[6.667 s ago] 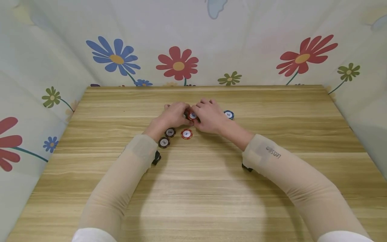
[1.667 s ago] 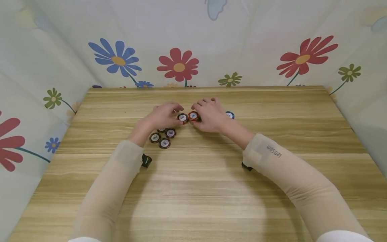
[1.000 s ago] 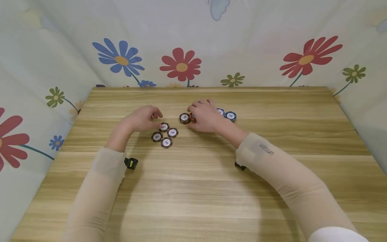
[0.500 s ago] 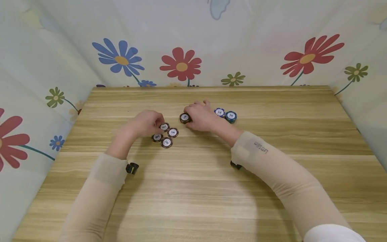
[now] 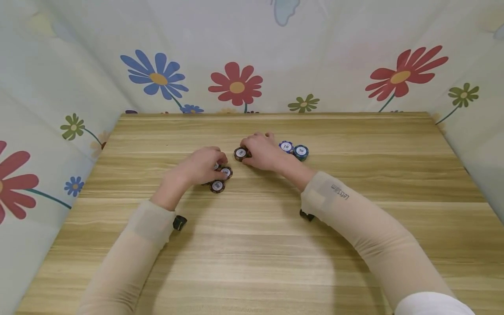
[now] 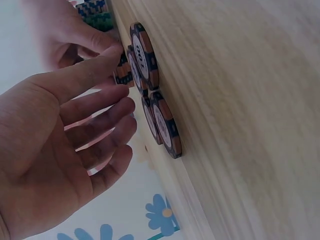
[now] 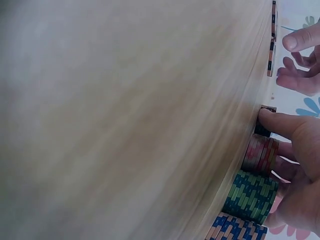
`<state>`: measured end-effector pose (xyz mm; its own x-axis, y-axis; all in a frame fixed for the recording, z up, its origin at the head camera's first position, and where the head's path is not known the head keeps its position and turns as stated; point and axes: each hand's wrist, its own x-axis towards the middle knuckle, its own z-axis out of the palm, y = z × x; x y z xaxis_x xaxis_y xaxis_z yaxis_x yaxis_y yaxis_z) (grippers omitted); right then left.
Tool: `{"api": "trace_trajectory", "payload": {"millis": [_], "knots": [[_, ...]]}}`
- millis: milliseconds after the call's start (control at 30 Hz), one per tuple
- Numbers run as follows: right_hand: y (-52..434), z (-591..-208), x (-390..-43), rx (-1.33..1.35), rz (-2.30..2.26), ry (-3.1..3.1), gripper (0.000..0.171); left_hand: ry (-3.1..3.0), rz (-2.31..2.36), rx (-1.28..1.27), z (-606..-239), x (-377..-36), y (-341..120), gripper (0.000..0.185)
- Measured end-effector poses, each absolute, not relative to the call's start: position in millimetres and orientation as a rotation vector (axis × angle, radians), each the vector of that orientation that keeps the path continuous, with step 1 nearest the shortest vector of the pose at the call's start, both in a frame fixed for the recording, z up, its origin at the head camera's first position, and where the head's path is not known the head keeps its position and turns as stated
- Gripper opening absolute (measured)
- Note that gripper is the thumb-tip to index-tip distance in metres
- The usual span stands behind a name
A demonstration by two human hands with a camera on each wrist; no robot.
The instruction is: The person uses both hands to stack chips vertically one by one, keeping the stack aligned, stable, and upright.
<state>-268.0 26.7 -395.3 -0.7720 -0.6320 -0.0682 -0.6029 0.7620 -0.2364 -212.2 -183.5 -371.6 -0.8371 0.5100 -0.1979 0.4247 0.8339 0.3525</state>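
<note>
Left hand (image 5: 204,166) sits over the cluster of brown 100 chips (image 5: 217,186) on the table (image 5: 252,245), fingers spread and only lightly bent, as I read it from the left wrist view; it grips nothing. From the head view I count two brown chips showing clear of the fingers and the edge of a third under them; the left wrist view shows four lying flat and touching one another, the fingertips (image 6: 116,50) just above the farthest of them.

I have the right hand (image 5: 260,152) well apart from that cluster, further back on the table. Its thumb (image 7: 280,121) presses against a short brown stack (image 5: 240,153), which stands just left of the hand; the other fingers curl over a red stack (image 7: 261,155) that the hand hides from the head camera. I cannot count the chips in either stack.

To the right of that hand I see two more stacks standing side by side and touching: a blue stack marked 10 (image 5: 286,146) and a green stack marked 50 (image 5: 301,152). The right wrist view puts brown, red, green and blue in one row, four stacks in all.

Both forearms wear beige sleeves (image 5: 346,205).
</note>
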Motion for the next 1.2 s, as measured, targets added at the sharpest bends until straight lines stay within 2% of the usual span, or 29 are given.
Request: {"api": "trace_trajectory", "payload": {"millis": [633,1200], "knots": [[29.7,-397.3,-273.3,-0.917,-0.434,2.769,0.04,2.768,0.219,0.683,-374.0,-209.1,-173.1,0.033],[30.7,-395.8,-275.2,-0.896,-0.441,2.746,0.037,2.819,0.255,0.687,-377.4,-213.1,-171.7,0.021]]}}
